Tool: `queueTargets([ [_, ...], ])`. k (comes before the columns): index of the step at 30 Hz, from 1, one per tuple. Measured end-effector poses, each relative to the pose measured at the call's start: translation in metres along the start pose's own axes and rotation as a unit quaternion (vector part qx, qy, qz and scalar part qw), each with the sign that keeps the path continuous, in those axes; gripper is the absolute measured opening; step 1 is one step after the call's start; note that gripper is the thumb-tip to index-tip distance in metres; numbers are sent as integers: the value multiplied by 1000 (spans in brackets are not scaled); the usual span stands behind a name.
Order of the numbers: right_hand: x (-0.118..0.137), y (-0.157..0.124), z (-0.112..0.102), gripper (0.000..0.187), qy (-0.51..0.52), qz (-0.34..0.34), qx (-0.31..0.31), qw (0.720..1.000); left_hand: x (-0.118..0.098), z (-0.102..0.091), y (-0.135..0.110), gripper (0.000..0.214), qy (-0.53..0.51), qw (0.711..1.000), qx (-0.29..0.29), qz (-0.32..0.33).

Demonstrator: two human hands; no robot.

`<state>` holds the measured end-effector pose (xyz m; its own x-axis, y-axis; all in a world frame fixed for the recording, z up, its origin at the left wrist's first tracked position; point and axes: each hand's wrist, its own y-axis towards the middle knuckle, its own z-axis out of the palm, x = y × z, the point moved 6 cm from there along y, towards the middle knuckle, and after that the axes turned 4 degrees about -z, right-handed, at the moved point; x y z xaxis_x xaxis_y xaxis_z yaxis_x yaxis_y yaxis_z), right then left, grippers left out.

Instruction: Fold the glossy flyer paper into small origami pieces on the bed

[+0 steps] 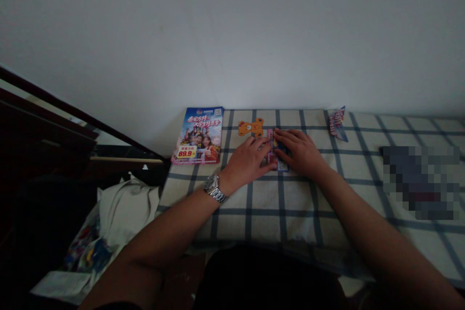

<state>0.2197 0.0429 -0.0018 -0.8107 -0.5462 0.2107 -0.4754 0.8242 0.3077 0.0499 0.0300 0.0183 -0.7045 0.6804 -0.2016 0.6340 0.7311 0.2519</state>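
Observation:
A small folded paper flyer [283,164], pink on one side and blue with a QR code on the other, lies on the checked cloth between my two hands. My left hand [250,159], with a metal watch [215,188] at its wrist, holds the pink left part down, thumb near the lower edge. Across the blue right part, my right hand [300,151] presses with its fingers bent over the paper and hides much of it. Just beyond my left hand lies a flat orange bear cutout [250,128].
At the cloth's [232,225] far left corner sits a stack of printed flyers [199,135]. A folded paper piece [337,124] stands near the wall to the right. A blurred dark object [417,181] lies further right. Left of the table is a white bag [125,208].

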Motion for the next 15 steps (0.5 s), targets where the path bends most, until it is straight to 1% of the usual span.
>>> queueTargets([
  [6,3,-3,-4,64,2,-16,5,1000,-1,0,0,52,9,1000,3,3],
  [11,2,-4,-5,69,-1,-25,14,1000,1,1,0,52,6,1000,1,-2],
  [15,1,-6,-2,79,-7,-36,26,999,1,1,0,48,-7,1000,-4,-4],
])
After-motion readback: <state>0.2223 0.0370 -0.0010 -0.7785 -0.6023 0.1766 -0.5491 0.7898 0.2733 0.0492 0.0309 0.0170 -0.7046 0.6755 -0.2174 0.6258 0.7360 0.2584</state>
